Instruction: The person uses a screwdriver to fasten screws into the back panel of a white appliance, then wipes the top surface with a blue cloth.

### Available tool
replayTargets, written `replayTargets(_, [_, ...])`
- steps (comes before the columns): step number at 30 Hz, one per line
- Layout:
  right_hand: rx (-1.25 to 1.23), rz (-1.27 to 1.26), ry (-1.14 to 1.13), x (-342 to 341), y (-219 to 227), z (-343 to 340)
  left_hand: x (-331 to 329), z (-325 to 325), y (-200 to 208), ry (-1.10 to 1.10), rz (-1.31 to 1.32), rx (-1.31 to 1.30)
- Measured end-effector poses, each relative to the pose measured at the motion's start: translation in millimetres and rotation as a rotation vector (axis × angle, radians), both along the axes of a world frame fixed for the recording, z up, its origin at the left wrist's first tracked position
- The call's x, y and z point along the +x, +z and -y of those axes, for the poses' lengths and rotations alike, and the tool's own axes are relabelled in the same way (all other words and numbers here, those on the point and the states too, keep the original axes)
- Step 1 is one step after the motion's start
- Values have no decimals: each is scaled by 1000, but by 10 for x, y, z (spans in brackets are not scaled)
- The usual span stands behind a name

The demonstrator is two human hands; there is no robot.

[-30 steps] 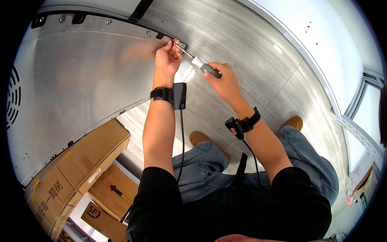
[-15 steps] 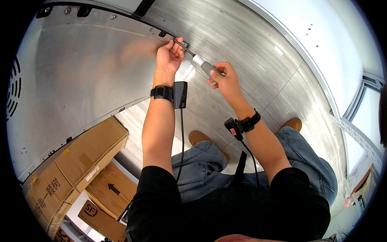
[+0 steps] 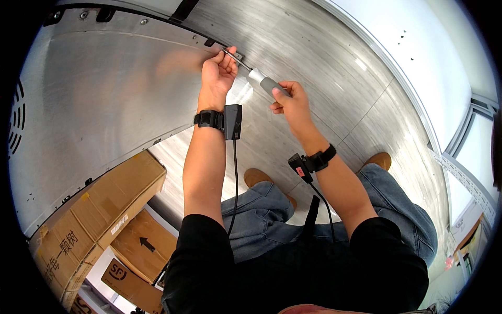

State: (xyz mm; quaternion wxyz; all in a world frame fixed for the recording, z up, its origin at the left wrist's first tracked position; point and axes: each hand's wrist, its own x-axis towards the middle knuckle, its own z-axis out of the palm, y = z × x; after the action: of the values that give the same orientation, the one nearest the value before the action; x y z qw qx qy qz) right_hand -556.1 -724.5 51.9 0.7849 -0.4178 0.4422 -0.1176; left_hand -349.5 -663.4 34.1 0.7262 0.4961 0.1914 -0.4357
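Note:
A screwdriver (image 3: 269,85) with a grey and white handle and a thin metal shaft slants from upper left to lower right in front of me. My right hand (image 3: 294,103) is closed round the end of its handle. At the other end, my left hand (image 3: 217,77) pinches the shaft close to the tip, thumb and fingers together. The tip meets the far right corner of a large metal panel (image 3: 125,89), beside its dark edge. Whether a screw sits at the tip is hidden by my left fingers.
Several cardboard boxes (image 3: 112,193) are stacked at the lower left, against the panel's near edge. Grey wood-look floor (image 3: 308,47) lies beyond my hands. A white wall-like panel (image 3: 418,68) curves along the right. Black devices (image 3: 232,122) with cables are strapped to both wrists.
The view has shifted very slightly. The screwdriver keeps its slant and place, and my right fingers have changed their hold on the handle a little.

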Motion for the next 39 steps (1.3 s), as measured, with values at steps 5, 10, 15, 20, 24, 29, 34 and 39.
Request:
replayTargets(5, [167,73,162,-83,27,157,4,-18,-27,23,3,9])
replayTargets(10, [-98,-70,-67,-3,-88,-16,-9,22,7,31,6,40])
replayTargets(15, [110,36,-55,-32,-96,38,-18,29,38,30,-3,31])
replayTargets(20, [166,39,19,-43,12,48,-15,40,48,61,-8,54])
replayTargets(24, [111,56,125,-56,47,83,-38,93,94,95,-15,95])
replayTargets(29, [99,46,128,-88,54,118,-30,82,51,110,-11,127])
replayTargets(34, [89,40,142,-221,-2,189,-196,130,16,135,80,123])
replayTargets(39, [110,58,110,-426,7,348,-381,315,-2,101,82,80])
